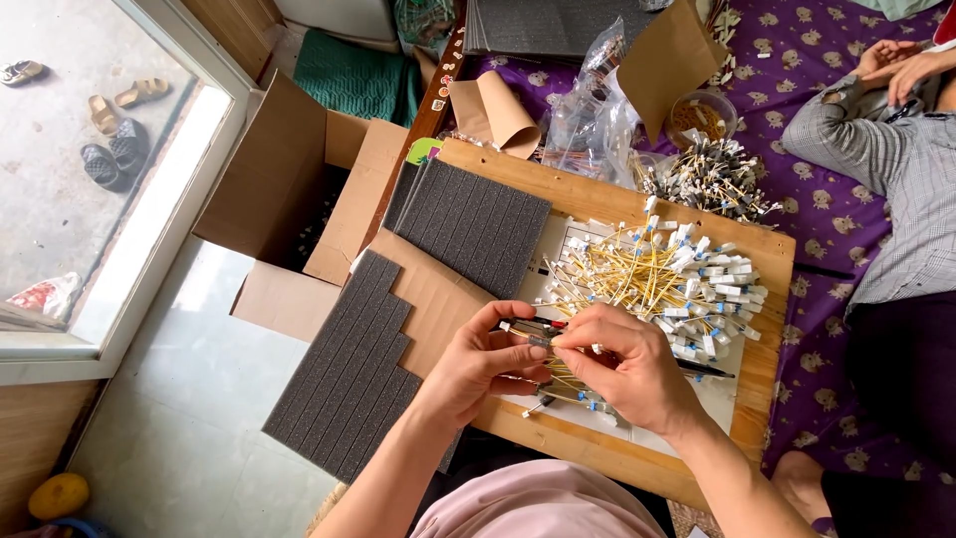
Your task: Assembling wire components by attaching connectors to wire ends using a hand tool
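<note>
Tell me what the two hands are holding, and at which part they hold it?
Both hands, left hand and right hand, pinch one thin yellow-wire part between fingertips, about its middle; the exact spot is hidden.

We see our bare forearms, our left hand (485, 361), our right hand (625, 364), and a pale pink garment (538, 508).
</note>
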